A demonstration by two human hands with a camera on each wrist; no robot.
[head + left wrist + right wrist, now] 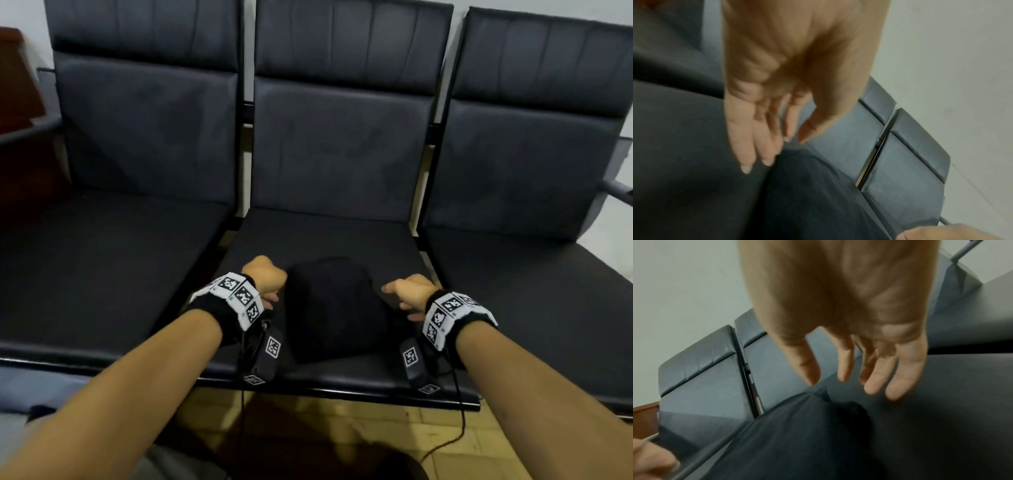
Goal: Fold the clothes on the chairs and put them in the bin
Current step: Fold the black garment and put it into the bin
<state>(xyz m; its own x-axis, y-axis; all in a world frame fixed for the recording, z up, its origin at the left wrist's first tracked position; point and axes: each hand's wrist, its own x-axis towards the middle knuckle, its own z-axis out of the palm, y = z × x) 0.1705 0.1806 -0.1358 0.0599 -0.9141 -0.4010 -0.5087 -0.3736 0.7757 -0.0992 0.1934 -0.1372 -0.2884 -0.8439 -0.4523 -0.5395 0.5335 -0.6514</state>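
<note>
A black garment [329,308], folded into a compact bundle, lies on the seat of the middle chair [342,233] near its front edge. My left hand [267,281] is at the bundle's left side. In the left wrist view its fingers [748,154] point down, straight and relaxed, beside the garment's [813,194] edge and grip nothing. My right hand [407,291] is at the bundle's right side. In the right wrist view its fingers [898,382] hang spread just above the seat beside the garment [797,426], holding nothing. No bin is in view.
Two more dark padded chairs flank the middle one, left [102,257] and right [531,274], with nothing on their seats. A metal armrest [616,192] sticks out at far right. Brown wooden furniture [17,120] stands at left. A black cable [455,428] trails over the tiled floor.
</note>
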